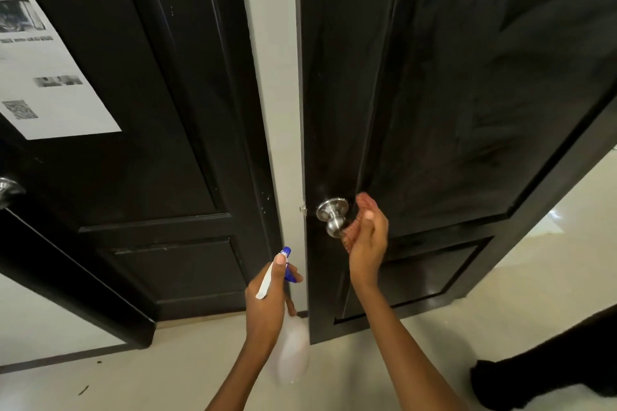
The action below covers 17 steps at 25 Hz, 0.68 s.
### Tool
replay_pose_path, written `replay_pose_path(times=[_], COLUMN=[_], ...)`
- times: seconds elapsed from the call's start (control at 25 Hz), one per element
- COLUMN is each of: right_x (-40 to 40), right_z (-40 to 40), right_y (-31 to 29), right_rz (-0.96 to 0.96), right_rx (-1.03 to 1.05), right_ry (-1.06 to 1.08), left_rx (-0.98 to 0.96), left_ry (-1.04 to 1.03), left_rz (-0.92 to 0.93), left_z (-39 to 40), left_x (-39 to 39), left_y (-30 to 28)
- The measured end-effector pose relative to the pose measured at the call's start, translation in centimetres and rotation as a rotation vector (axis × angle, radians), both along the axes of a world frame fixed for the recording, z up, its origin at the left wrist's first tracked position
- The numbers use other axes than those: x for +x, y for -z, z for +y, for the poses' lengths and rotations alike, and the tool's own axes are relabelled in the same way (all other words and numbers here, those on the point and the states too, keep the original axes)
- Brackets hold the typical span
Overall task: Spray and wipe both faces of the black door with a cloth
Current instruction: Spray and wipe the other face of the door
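Observation:
The black door [450, 93] stands ajar on the right, its panelled face towards me and streaked with smears. A silver knob [334, 215] sits near its left edge. My right hand [369, 240] is just right of the knob and holds a reddish cloth [364, 201] bunched in its palm, close to the knob and the door's face. Whether the cloth touches the knob I cannot tell. My left hand [267, 304] grips a spray bottle [292, 354] with a translucent body and a white head. Its blue nozzle [286, 252] points up towards the door's edge.
A second black door [150, 143] on the left carries a white paper notice [50, 77] and has a silver knob [8, 188] at the far left. A grey wall strip [273, 77] separates the doors. The floor [167, 370] is pale tile. A dark furry shape [551, 357] lies at lower right.

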State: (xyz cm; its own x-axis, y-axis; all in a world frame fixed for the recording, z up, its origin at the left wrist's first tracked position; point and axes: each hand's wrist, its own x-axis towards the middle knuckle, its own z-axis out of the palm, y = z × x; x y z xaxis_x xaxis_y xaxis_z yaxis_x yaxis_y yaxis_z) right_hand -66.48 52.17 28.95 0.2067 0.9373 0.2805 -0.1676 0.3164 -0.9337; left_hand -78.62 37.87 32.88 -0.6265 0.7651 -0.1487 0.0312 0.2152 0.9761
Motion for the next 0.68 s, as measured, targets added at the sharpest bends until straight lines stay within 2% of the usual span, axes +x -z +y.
replay_pose_path(times=[0.08,0.16,0.2,0.28,0.36,0.44,0.52,0.56,0.68], right_x=[-1.9,-3.1,-3.0,-1.7,0.1,1.1,0.3,-0.3,-2.4], right_z=[1.1,1.2,1.3,1.5,2.8,3.8,3.3,2.8,2.0], right_y=[0.4,1.9,2.3,1.8,1.4,1.8,2.6,3.2,1.7], right_rz=[-0.427,-0.901,-1.079,-1.298,-1.420,-1.401,-1.181,-0.986,-0.173], right_rx=[0.166,0.267,0.354,0.558,0.738,0.735,0.523,0.354,-0.253], right_ry=[-0.030,0.087,0.134,0.103,0.039,0.006,0.011,0.030,0.051], left_rx=[0.019,0.028,0.033,0.033,0.021,0.010,0.007,0.017,0.017], left_ry=[-0.008,-0.030,-0.037,-0.031,-0.012,-0.006,-0.008,-0.008,-0.046], left_rz=[0.020,0.017,0.003,0.002,0.016,0.008,-0.005,-0.014,-0.034], left_z=[-0.1,-0.1,0.0,0.1,0.3,0.6,0.6,0.4,-0.3], left_x=[-0.2,-0.3,-0.3,-0.3,-0.2,0.0,0.1,0.1,-0.5], left_y=[-0.2,-0.4,-0.7,-0.7,-0.6,-0.6,-1.0,-1.1,-0.8])
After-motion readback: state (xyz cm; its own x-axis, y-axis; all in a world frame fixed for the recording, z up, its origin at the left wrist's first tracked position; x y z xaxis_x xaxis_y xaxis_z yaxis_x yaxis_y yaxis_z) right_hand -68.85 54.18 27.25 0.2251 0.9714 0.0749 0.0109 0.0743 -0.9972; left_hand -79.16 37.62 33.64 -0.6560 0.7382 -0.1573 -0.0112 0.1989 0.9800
